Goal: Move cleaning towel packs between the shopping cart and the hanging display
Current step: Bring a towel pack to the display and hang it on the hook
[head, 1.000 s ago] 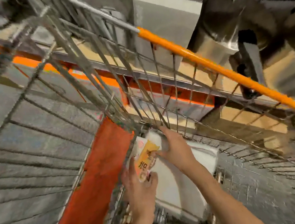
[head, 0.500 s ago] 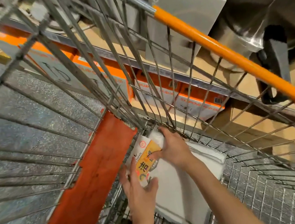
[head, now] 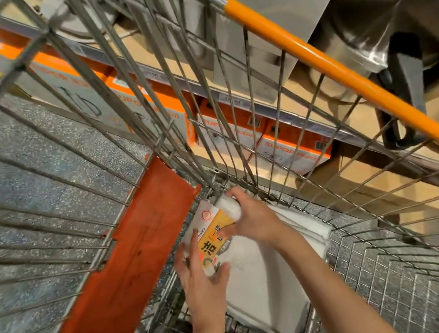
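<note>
Two hands are gripping one towel pack [head: 215, 237] low in the shopping cart [head: 379, 279]: left hand [head: 201, 284] near end, right hand [head: 250, 216] far end. Lifting it level should be keeping it clear of the wires.

Head camera dips closer; blur from 1.0 s ago is gone. Left hand [head: 203, 283] slides slightly up the towel pack [head: 217, 243], thumb now on its yellow label. Right hand [head: 250, 216] shifts toward the pack's top end in the far corner of the cart [head: 377, 270]. Pack itself barely moves.
</note>
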